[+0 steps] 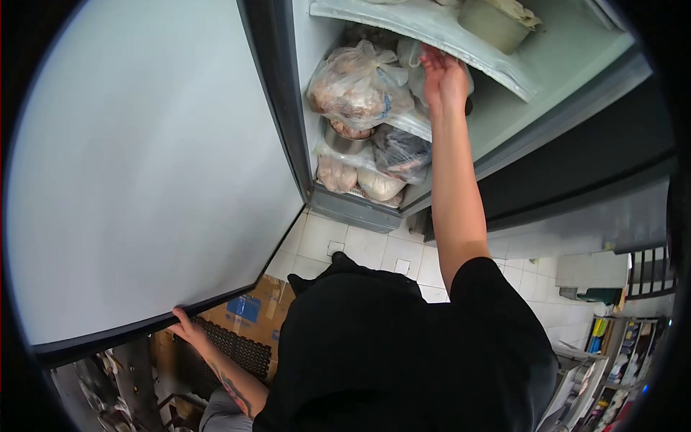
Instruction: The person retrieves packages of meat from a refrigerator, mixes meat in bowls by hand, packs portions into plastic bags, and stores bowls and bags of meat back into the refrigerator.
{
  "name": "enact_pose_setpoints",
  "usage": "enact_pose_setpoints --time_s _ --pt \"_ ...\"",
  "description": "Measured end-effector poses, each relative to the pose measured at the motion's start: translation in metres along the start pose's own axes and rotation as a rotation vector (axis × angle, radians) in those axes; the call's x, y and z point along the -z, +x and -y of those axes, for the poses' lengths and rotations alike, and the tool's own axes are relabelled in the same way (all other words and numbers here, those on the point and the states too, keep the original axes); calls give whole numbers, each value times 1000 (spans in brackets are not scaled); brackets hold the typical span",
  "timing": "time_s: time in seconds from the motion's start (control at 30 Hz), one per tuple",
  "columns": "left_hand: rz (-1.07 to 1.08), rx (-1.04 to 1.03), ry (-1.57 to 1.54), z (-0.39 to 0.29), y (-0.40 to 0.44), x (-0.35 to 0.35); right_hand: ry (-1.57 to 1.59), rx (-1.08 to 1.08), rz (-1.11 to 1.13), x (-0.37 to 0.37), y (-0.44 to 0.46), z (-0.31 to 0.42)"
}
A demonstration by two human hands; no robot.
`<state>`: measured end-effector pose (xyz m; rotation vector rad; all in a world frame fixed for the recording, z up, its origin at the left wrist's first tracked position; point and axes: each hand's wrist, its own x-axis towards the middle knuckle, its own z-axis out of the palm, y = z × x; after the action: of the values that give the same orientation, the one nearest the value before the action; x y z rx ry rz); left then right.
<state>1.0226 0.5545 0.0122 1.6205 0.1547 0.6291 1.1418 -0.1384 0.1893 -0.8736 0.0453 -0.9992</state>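
My left hand [188, 327] grips the lower edge of the wide white freezer door [158, 165], which stands swung open on the left. My right hand [444, 78] reaches into the freezer just below a frosted upper shelf [432, 36]. Its palm faces up and its fingers are loosely stretched beside a whitish plastic bag [412, 54]; whether they touch it I cannot make out. Left of that hand lies a large clear bag of brownish, frozen-looking food [356, 86]. Below it are a metal pot [347, 140] and a dark-looking plastic bag [403, 153].
A pale tub [497, 23] rests on the upper shelf. More bagged food [380, 185] lies at the freezer's bottom. Cardboard [252, 309] and a black perforated mat [230, 345] are near the door. Loaded shelves [622, 360] stand at right, beyond the tiled floor [360, 245].
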Motion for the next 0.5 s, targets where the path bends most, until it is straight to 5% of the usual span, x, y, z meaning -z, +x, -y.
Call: enact_pose_setpoints --time_s 0.5 --pt "12 -6 132 -12 -21 6 249 -57 -45 13 84 -18"
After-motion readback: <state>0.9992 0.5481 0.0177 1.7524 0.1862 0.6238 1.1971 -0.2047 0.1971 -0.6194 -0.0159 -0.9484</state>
